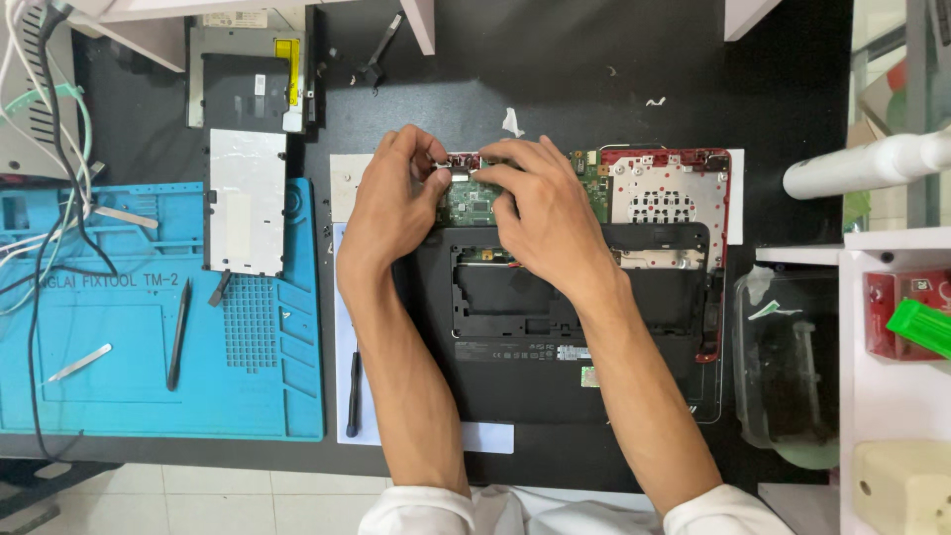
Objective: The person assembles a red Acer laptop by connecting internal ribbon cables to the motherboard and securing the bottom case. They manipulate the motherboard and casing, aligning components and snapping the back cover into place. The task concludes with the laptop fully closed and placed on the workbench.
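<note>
An opened laptop base (555, 367) with a black bottom shell and a red frame (719, 163) lies on the black desk. Its green circuit board (466, 203) shows near the upper edge. My left hand (391, 203) pinches at the board's upper left corner, fingertips bent down on a small connector there. My right hand (545, 213) rests on the board beside it, fingers pressing down near the same spot. The two hands touch at the fingertips. Whether either hand holds a small part is hidden by the fingers.
A blue work mat (149, 367) lies at left with a black pen-like tool (178, 332), metal tweezers (79, 364) and a silver drive plate (246, 198). A black screwdriver (354, 391) lies on white paper. Cables hang at far left; a white shelf (892, 396) stands at right.
</note>
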